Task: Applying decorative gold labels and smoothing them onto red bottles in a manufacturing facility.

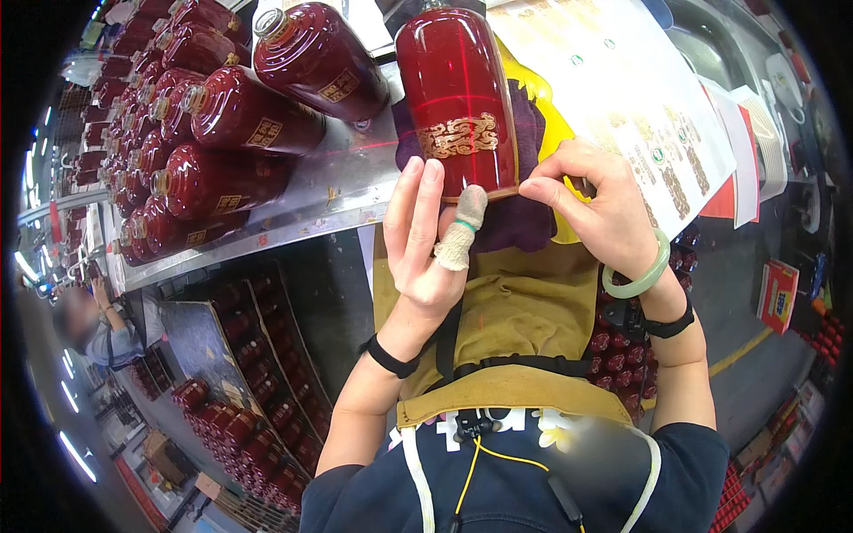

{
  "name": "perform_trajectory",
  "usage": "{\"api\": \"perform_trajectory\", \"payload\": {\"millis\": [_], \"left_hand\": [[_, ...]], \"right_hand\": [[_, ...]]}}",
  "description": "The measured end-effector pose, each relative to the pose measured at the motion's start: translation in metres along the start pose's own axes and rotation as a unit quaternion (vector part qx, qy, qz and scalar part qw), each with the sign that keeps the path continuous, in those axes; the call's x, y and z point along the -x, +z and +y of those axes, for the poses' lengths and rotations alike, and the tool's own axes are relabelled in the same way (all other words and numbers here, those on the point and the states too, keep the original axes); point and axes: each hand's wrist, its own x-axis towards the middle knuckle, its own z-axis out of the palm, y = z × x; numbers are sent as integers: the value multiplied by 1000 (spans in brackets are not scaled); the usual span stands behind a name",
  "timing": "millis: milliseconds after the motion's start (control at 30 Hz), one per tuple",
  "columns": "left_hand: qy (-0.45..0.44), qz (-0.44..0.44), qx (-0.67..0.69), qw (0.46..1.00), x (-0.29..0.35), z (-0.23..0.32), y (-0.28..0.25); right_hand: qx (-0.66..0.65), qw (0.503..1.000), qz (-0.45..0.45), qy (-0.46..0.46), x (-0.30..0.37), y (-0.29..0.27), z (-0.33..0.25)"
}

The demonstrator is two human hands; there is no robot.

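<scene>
A dark red glass bottle (455, 75) with a gold ornamental decal (458, 135) lies on a purple cloth (526, 222), its base toward me. My left hand (426, 258) has its fingers stretched out at the near end of the bottle. A cloth finger cover (460, 233), tied with a green band, sits on one of its fingers, whose tip touches the base edge. My right hand (604, 209) is at the bottle's near right corner. Its thumb and index finger come together there in a pinch; what lies between them, if anything, is too small to tell.
Several red bottles (258, 115) stand crowded on the metal table (355, 178) at left. A sheet of gold decals (622, 80) lies to the right, with a yellow cloth (555, 133) beside the bottle. Crates of bottles (244, 426) stand below left. Another person (111, 324) is at far left.
</scene>
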Motion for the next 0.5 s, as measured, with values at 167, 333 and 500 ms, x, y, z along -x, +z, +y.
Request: {"api": "perform_trajectory", "payload": {"millis": [167, 333, 500], "left_hand": [[13, -57, 58, 997, -14, 3, -2], [-75, 35, 109, 991, 0, -10, 8], [-32, 31, 60, 997, 6, -15, 7]], "right_hand": [[2, 1000, 0, 8, -2, 1, 3], [-5, 1000, 11, -11, -2, 4, -3], [-10, 1000, 7, 3, -3, 4, -1]]}}
